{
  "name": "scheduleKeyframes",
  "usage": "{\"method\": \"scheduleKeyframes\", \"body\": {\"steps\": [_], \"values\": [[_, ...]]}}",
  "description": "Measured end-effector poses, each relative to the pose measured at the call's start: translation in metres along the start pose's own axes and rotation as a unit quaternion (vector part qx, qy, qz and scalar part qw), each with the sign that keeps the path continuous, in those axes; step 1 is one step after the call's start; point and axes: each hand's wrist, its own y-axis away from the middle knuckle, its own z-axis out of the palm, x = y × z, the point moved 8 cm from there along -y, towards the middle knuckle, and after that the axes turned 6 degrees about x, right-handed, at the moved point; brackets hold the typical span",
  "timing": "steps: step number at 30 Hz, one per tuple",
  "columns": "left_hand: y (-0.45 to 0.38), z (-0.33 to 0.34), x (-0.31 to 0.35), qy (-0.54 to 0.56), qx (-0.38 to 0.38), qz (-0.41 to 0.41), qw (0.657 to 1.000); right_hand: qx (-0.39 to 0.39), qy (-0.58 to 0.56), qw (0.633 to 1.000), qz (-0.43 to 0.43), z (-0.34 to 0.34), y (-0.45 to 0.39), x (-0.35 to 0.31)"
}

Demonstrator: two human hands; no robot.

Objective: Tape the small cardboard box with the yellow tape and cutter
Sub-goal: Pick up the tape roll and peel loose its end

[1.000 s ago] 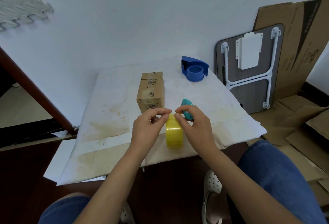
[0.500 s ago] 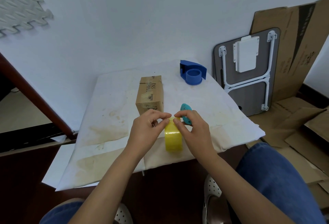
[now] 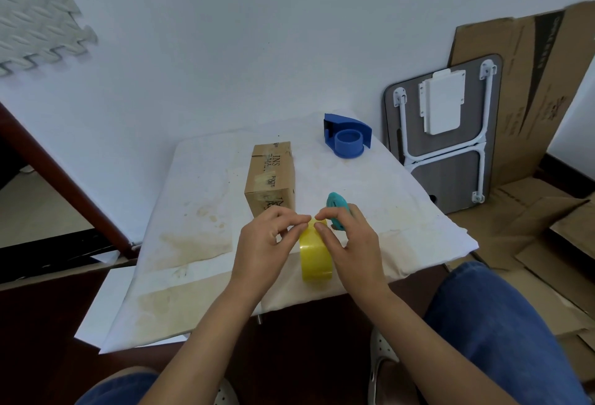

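From the head camera, a low desk [image 3: 199,198] draped in a stained white cloth sits against a pale wall. The yellow tape [image 3: 315,254] stands on edge near the desk's near edge, held between both hands. The left hand [image 3: 267,246] comes in from the left, its fingers [image 3: 297,222] curled and pinched at the top of the roll. The right hand [image 3: 349,243] meets it from the right, fingers [image 3: 322,227] closed onto the same top rim, fingertips of the two hands almost touching. A teal cutter [image 3: 336,206] lies just behind the right hand, partly hidden by it; whether that hand touches it cannot be told.

The small cardboard box [image 3: 272,177] rests on the desk just beyond the left hand, its long side running away from the camera, printed lettering and old tape on top. Farther off, toward the far right corner, sits a blue tape dispenser [image 3: 347,138]. On the right, a folded table [image 3: 447,134] leans against the wall with flattened cardboard [image 3: 531,82] behind it.
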Motion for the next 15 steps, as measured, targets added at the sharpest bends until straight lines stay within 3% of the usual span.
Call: {"method": "scheduleKeyframes", "body": {"steps": [6,15], "values": [[-0.001,-0.001,-0.002,0.027,0.007,-0.001,1.0,-0.02,-0.055,0.997,0.042,0.0,-0.005,0.001],[-0.001,-0.002,-0.003,0.026,0.007,0.004,1.0,-0.034,-0.028,0.999,0.01,0.004,-0.016,-0.003]]}}
